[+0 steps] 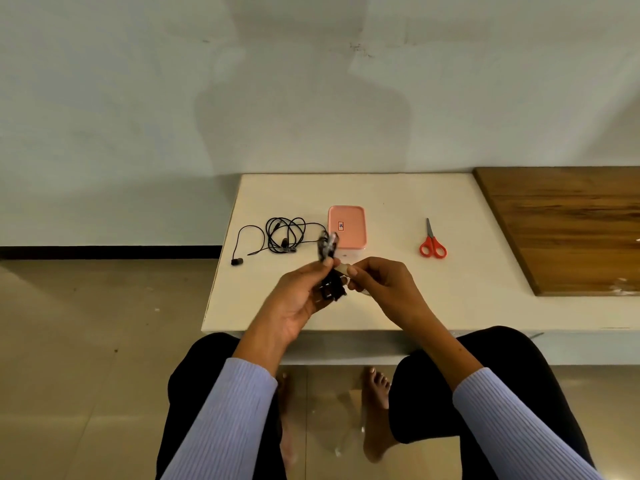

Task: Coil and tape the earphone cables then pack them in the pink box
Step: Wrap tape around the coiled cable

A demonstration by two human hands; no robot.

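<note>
My left hand (304, 299) grips a coiled black earphone bundle (330, 268) above the near part of the white table (398, 306). My right hand (381, 282) pinches a strip of pale tape (341, 270) against the bundle's middle. A second black earphone cable (280, 235) lies loose and tangled on the table to the left. Behind my hands, the pink box (347, 227) sits shut with a small label on its lid.
Red-handled scissors (432, 242) lie to the right of the box. A brown wooden board (568, 226) covers the table's right part. The table's left edge drops to a tiled floor (104, 323). My knees and bare feet are below the front edge.
</note>
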